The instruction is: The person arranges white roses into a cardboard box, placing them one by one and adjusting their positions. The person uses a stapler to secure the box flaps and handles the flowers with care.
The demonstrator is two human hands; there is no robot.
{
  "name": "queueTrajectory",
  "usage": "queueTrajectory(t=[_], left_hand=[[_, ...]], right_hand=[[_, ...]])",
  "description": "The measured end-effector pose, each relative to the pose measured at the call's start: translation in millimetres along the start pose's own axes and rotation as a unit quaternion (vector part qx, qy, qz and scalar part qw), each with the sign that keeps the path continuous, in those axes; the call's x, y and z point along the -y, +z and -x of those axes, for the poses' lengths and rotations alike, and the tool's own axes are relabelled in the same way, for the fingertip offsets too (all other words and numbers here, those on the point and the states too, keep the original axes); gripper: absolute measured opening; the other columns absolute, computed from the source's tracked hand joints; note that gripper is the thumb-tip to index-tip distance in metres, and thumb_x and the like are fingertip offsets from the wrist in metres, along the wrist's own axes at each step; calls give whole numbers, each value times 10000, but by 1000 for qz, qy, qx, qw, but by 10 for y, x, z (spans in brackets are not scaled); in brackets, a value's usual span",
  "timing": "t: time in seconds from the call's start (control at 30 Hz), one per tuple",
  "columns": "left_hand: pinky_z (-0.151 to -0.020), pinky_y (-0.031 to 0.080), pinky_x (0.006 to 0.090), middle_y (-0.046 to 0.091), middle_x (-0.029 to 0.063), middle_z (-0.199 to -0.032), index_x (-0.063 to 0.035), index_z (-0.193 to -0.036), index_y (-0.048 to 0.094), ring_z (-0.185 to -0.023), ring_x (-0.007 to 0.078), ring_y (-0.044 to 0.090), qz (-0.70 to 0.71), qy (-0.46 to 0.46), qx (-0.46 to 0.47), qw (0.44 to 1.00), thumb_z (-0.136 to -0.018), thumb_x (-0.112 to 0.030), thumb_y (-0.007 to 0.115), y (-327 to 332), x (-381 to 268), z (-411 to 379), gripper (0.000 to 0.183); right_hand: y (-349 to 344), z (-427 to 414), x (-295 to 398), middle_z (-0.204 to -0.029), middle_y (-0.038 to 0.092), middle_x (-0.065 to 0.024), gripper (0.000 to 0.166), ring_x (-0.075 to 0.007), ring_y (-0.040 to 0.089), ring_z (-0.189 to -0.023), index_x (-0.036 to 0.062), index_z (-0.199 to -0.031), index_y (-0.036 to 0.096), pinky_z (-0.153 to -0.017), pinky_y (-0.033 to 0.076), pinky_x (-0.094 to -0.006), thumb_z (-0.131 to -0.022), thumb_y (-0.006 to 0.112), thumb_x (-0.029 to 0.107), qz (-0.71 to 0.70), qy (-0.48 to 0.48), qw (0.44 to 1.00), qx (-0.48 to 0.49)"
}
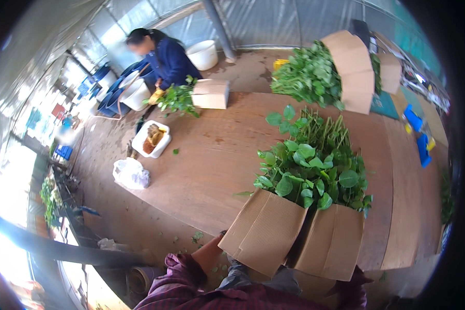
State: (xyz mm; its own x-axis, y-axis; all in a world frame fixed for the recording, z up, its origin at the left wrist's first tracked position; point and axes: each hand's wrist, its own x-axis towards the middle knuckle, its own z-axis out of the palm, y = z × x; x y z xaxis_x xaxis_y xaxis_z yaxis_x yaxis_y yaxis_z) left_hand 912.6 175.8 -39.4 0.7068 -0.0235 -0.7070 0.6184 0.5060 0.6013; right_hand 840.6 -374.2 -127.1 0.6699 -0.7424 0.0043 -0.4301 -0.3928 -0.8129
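Observation:
Two bundles of leafy green cut stems [314,166] lie on the wooden table before me, their stem ends pointing away. Corrugated cardboard wraps the near end of each: a left wrap [264,228] and a right wrap [330,242], side by side with a dark gap between them. My left forearm reaches up to the left wrap's outer edge, where the cardboard hides most of that hand; its grip cannot be made out. Below the right wrap only my right sleeve shows, and that hand is out of view. Any flower heads inside the wraps are hidden.
A co-worker [170,58] in yellow gloves handles a leafy bundle beside a cardboard wrap [210,93]. Larger wrapped bundles [310,73] lie at the far right. A white tub [164,145], a plastic bag [131,174] and blue-yellow tools [412,118] edge the table [213,162]. Buckets [135,95] stand beyond.

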Motion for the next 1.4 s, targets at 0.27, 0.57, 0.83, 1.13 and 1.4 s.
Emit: queueTrajectory(t=[0.27, 0.57, 0.83, 1.13, 1.4], left_hand=[[-1027, 532, 462, 685, 131, -1310, -72, -1401, 603, -1181, 267, 658, -14, 27, -10, 999, -1101, -457, 469, -1371, -1297, -223, 506], [-1047, 524, 474, 677, 133, -1345, -80, -1424, 596, -1214, 282, 651, -25, 23, 6, 999, -1098, -473, 463, -2732, -2247, -486, 528], [-1065, 516, 484, 669, 135, -1376, -87, -1444, 589, -1244, 296, 644, -23, 20, 21, 999, -1095, -487, 457, -3281, -2192, -615, 547], [-1119, 471, 487, 616, 157, -1468, -126, -1525, 542, -1340, 307, 595, 55, 127, -117, 983, -1090, -557, 466, -3691, -1100, 895, 617], [-1052, 538, 406, 705, 141, -1323, -61, -1427, 611, -1214, 259, 686, 257, 164, -460, 834, -1090, -346, 581, -3077, 1728, 3840, 442]], right_hand=[[1002, 1381, 1090, -1142, 716, -96, 534, -251, 682, -995, 50, -1349, 649, -880, 560, -421, -979, 664, 435, -79, 58, 954, 283], [1880, 2417, 2401, -1159, 723, -98, 486, -245, 686, -1011, 27, -1340, 661, -894, 558, -411, -1006, 648, 378, -38, 44, 871, 487], [1943, 2895, 2662, -1174, 729, -101, 444, -239, 689, -1026, 6, -1333, 672, -907, 557, -402, -1030, 633, 328, -3, 73, 814, 576], [1620, 2578, 2255, -1191, 736, -103, 400, -233, 692, -1042, -18, -1325, 684, -921, 555, -392, -1057, 616, 271, -49, 117, 753, 646], [1897, 3040, 1597, -1122, 747, -118, 313, -170, 686, -992, -34, -1294, 692, -876, 556, -310, -1014, 685, 107, 205, -84, 586, 779]])
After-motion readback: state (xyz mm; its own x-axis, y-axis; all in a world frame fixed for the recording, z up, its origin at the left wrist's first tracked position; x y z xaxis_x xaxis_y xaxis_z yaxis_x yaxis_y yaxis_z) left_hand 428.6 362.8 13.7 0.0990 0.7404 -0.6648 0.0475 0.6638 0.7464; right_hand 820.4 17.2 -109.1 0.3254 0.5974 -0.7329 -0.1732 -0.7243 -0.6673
